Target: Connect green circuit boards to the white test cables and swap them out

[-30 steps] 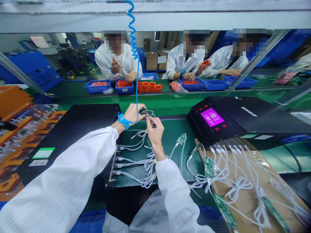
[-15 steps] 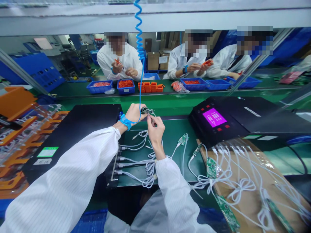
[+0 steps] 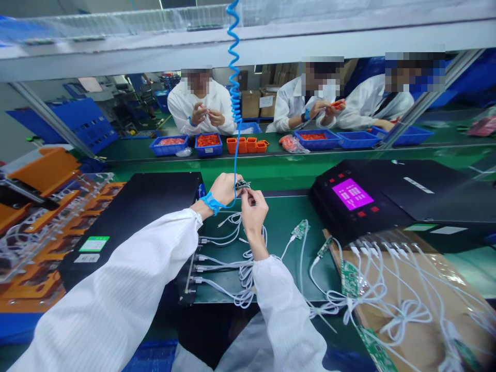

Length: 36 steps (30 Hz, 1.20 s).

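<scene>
Here's the left hand (image 3: 223, 190), stretched well forward, wrist bent and back of the hand up, fingers closed around a small circuit board (image 3: 243, 184). The board pokes out beyond those fingertips, on the side toward the right hand (image 3: 253, 211). And that right hand comes up from below, forearm steep, thumb and finger drawn into a narrow pinch at the board's near edge!

What's in the pinch? Can't tell; the fingers cover it, and the board's details are too small to read. The left palm is turned away, its grip mostly out of sight. A blue wrist strap (image 3: 210, 203) circles the left wrist, its coiled cord (image 3: 234, 77) dropping in front of the hand, the top cut off by the frame.

Below the hands, white cables (image 3: 245, 279) loop over the counter (image 3: 282, 214), partly behind the right forearm. Right of the right hand, another circuit board (image 3: 300, 230) lies cabled. Left of the left hand sits a black box (image 3: 143, 217), partly covered by the left sleeve (image 3: 127, 289).
</scene>
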### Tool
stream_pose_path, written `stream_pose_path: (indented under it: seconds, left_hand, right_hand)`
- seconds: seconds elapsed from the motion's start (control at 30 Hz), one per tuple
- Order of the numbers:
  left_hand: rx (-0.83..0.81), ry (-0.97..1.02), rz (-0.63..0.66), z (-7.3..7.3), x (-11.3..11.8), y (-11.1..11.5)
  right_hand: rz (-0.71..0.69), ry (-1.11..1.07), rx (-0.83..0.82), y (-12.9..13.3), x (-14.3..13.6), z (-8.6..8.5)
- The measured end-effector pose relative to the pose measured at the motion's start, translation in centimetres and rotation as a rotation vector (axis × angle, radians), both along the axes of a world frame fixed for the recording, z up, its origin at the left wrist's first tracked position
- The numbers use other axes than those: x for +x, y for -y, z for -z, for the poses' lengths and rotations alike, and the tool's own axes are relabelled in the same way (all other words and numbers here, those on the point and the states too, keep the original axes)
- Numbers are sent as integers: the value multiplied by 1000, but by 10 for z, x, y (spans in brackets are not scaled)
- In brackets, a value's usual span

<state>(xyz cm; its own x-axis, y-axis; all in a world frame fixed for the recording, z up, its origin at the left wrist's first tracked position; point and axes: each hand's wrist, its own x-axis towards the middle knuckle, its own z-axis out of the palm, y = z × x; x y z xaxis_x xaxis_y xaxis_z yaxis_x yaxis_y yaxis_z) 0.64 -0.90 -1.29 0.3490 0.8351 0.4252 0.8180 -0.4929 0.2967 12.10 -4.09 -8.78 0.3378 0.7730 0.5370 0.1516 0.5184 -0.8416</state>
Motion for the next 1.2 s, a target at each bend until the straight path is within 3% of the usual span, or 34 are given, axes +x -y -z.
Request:
stream_pose_path:
  seconds: [0.2,0.47,0.63,0.9,1.2]
  left_hand:
    - [-3,-53,-6,6,-1,-4]
    - [100,109,16,6,1,-7]
    - [50,18,-38,5,4,-2]
    - [-13,-3,-75,4,10,1]
    - [-156,4,-107,4,0,-3]
  right_hand:
    - [-42,9,-28,-4,1,2]
    - [-51,-121,-72,-5,4,-6]
    - [-8,-66,-47,-5,3,-1]
    - [-28,-219,-131,-8,-8,4]
    - [-161,-201,-201,-27,-7,21]
